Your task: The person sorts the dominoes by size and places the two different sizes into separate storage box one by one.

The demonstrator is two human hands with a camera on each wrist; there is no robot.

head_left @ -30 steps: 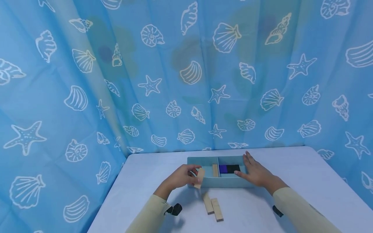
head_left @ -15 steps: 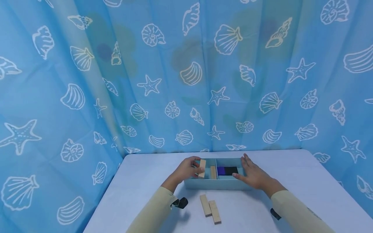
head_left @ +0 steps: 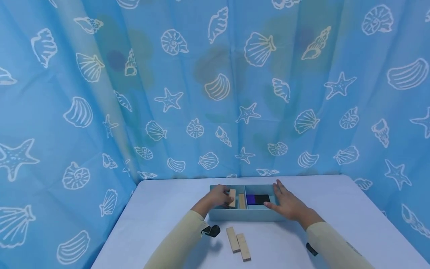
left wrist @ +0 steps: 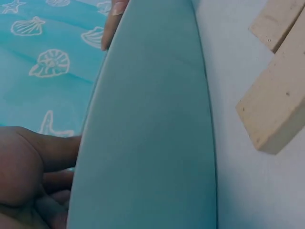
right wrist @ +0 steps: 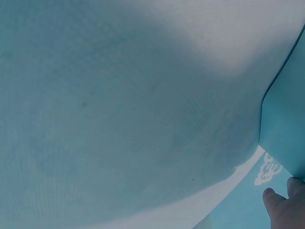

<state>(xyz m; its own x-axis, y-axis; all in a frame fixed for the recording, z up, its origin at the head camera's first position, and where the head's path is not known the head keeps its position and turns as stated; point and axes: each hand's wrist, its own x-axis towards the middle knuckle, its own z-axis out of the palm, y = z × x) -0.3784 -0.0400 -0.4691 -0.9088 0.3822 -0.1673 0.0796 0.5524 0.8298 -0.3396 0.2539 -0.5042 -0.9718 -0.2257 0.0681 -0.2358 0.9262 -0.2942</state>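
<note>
My left hand (head_left: 216,196) pinches a pale wooden block (head_left: 232,198) inside the left compartment of a grey-green box (head_left: 246,215). Another wooden block (head_left: 242,201) stands just right of it, along the divider. In the left wrist view the box's front wall hides the held block, and curled fingers (left wrist: 59,152) show behind the rim. My right hand (head_left: 289,203) rests on the box's right end with fingers straight, its thumb reaching over the front rim. In the right compartment lie a purple piece (head_left: 251,199) and a black piece (head_left: 262,199), side by side.
Two wooden blocks lie on the white table in front of the box, a left one (head_left: 233,240) and a right one (head_left: 243,247), side by side and slightly offset. A blue curtain (head_left: 201,112) with shell prints hangs behind the table and along its sides.
My left hand has brought the wooden block from over the box's front left rim back and down into the left compartment, turning it straighter. The right hand stays on the box's right end.
</note>
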